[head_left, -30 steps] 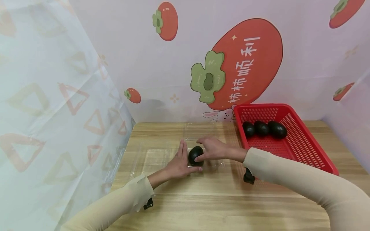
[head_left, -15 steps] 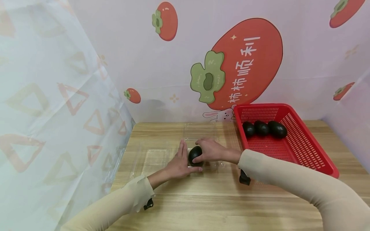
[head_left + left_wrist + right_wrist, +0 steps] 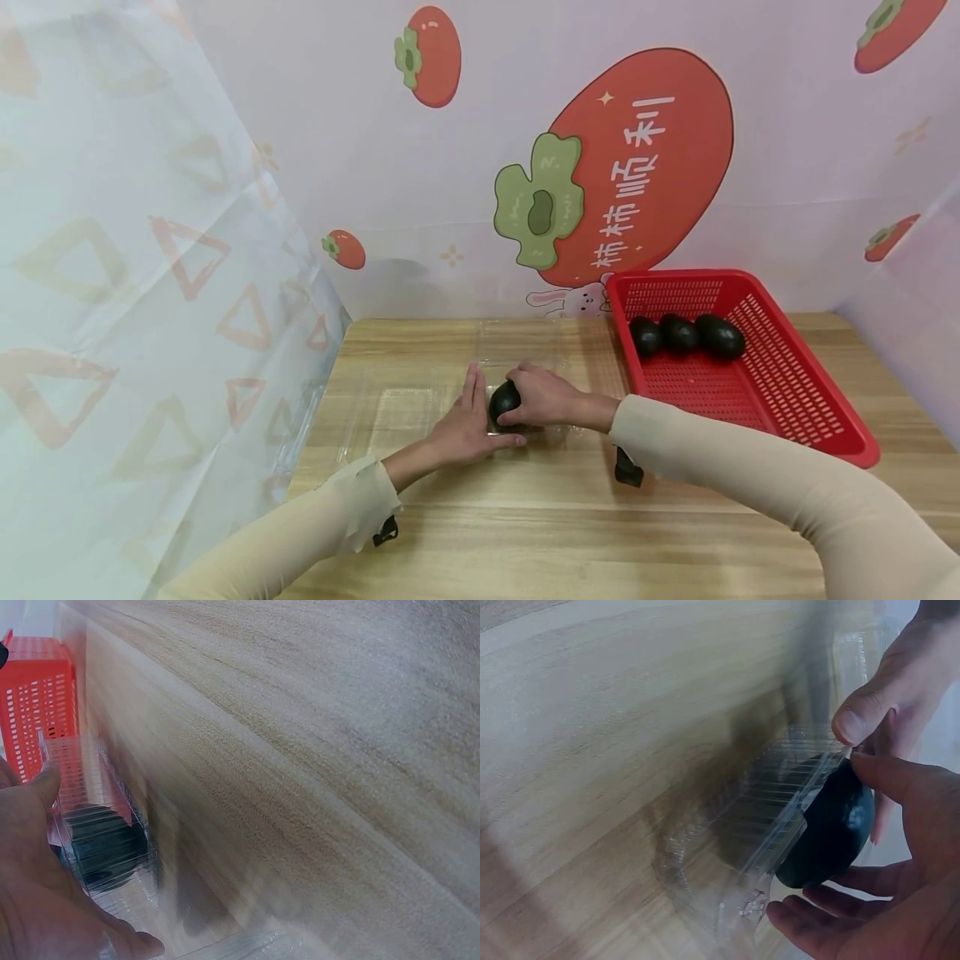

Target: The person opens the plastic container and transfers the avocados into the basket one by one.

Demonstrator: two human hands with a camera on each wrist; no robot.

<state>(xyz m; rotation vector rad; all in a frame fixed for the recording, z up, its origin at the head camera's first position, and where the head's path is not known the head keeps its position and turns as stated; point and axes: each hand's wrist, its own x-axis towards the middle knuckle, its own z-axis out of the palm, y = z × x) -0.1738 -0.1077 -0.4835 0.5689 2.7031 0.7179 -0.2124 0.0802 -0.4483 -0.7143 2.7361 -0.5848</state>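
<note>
A dark, egg-shaped avocado [image 3: 503,403] sits in one compartment of a clear plastic container [image 3: 776,799], its upper part above the rim. My right hand [image 3: 549,396] holds the avocado from the right, thumb on one side and fingertips on the other. At the container's left end lies my left hand [image 3: 467,427], fingers straight along the side and thumb stretched along the near edge. Through the ribbed clear wall in the left wrist view, the avocado [image 3: 105,847] shows low in the container. My right hand covers part of the container in the head view.
A red plastic basket [image 3: 806,379] stands at the right with three dark avocados [image 3: 681,335] near its back left. Another clear container [image 3: 405,412] lies left of my left hand, with clear plastic [image 3: 519,340] behind. A printed cloth wall [image 3: 465,167] borders the wooden table [image 3: 525,537].
My right hand has shifted slightly left and closed in further over the avocado, covering more of it. My left hand has stayed in place.
</note>
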